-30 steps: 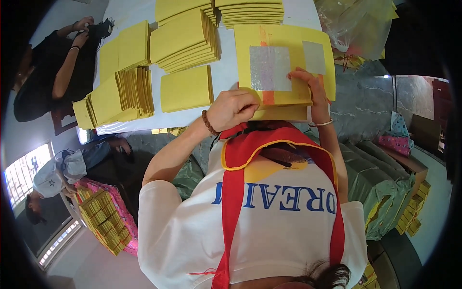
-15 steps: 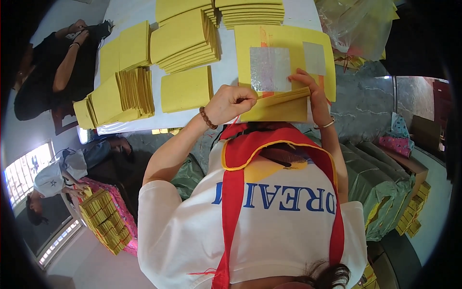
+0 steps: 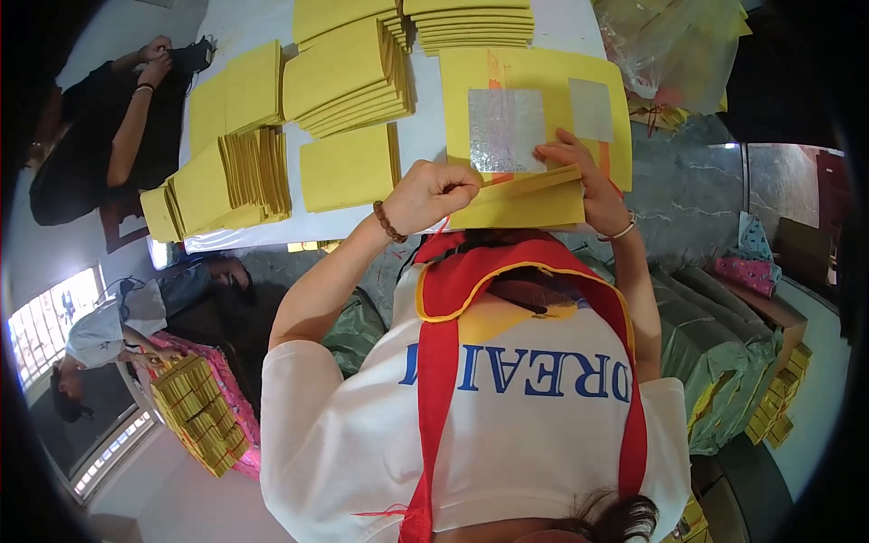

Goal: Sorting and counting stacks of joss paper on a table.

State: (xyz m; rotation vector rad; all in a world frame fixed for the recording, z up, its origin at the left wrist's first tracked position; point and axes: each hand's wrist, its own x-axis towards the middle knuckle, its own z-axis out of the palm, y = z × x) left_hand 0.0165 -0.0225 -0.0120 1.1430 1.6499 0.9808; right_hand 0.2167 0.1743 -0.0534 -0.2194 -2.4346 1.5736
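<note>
A large yellow paper sheet with two silver foil squares and orange-red stripes lies at the table's near right. Its near side carries a yellow paper fold, with a raised flap along the top. My left hand pinches the left end of this flap, thumb against curled fingers. At the other end, my right hand grips the fold, its thumb hidden, while its fingertips reach over toward the larger foil square. Left of my left hand lies a small stack of folded yellow paper.
More stacks of folded yellow paper cover the white table. A clear plastic bag lies at the far right. One person in black sits on the left; another handles tied yellow bundles. Green-wrapped bales stand at right.
My right hand has shifted slightly left and nearer, and the fold's front face shows a little more. My left hand keeps its pinch almost in place.
</note>
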